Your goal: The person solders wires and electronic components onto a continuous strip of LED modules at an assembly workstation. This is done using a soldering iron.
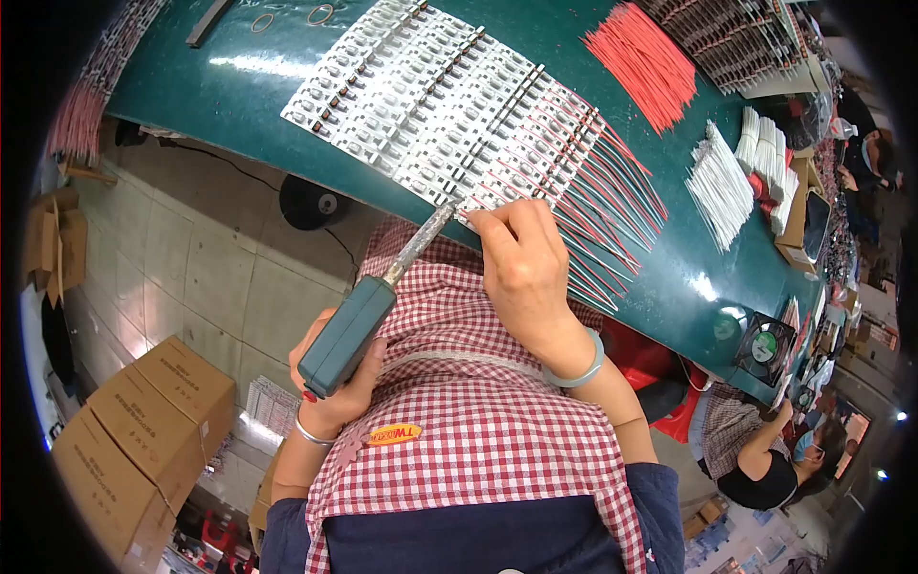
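My left hand (346, 368) is closed around the dark green body of a soldering gun (350, 330). Its metal barrel slants up and right, and the tip sits at the near corner of a panel of white boards (421, 91). Just right of the tip, my right hand (521, 263) has its fingers pinched at the panel's near edge; what they hold is too small to make out. Red and white wires (612, 215) lie across the panel's right part and fan out over its right side.
A bundle of red wires (643, 62) and a bundle of white wires (719, 184) lie on the green table (229, 105). A small fan (763, 346) stands at its right end. Cardboard boxes (143, 421) are stacked on the floor at left. Another person (765, 454) sits at right.
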A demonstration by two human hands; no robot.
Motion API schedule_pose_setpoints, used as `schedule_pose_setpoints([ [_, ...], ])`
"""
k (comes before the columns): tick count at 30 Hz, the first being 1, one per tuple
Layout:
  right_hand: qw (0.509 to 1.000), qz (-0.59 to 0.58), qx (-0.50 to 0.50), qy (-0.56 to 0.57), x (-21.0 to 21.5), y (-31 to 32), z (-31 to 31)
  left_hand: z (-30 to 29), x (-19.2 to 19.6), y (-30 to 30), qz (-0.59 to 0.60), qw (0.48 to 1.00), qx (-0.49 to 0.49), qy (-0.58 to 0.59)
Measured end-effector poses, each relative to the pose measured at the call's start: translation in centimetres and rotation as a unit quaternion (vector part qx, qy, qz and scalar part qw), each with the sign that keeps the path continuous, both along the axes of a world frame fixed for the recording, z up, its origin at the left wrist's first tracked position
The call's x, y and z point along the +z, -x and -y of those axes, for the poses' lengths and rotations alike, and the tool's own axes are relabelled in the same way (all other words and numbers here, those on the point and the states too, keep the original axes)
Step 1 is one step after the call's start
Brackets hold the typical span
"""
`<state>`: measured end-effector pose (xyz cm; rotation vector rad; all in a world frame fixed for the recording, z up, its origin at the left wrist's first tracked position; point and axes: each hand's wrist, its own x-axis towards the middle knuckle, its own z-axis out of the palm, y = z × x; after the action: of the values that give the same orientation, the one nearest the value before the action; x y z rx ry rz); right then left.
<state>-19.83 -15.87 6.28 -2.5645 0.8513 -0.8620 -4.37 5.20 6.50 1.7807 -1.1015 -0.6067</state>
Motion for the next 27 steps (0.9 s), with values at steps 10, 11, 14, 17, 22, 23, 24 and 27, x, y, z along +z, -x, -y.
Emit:
schedule_pose_setpoints([
  [10,1.0,0.006,-0.006,-0.001,-0.1,0.2,-0.2,1.0,0.9,0.2,0.057,0.998,-0.041,0.009],
  [11,1.0,0.006,-0.006,-0.001,-0.2,0.2,-0.2,1.2,1.0,0.2,0.059,0.997,-0.041,0.005],
  [14,1.0,0.012,-0.006,-0.004,0.0,0.2,-0.3,1.1,1.2,0.2,0.072,0.996,-0.043,0.007],
  [17,1.0,0.008,-0.004,-0.007,0.1,0.2,-0.3,1.2,1.5,0.2,0.089,0.995,-0.034,0.014],
  [22,1.0,0.005,-0.005,-0.01,-0.1,-0.1,0.0,-0.7,-0.5,-1.2,0.068,0.996,0.049,0.007],
  [23,1.0,0.005,-0.005,-0.009,-0.1,-0.1,0.0,-0.8,-0.8,-1.4,0.068,0.994,0.079,0.035],
  [24,1.0,0.002,-0.007,-0.011,-0.1,-0.2,0.1,-0.3,-0.9,-1.7,0.047,0.99,0.114,0.069],
  [27,1.0,0.005,-0.002,-0.02,0.3,-0.2,-0.2,1.7,0.9,-2.2,0.049,0.981,0.157,0.107],
])
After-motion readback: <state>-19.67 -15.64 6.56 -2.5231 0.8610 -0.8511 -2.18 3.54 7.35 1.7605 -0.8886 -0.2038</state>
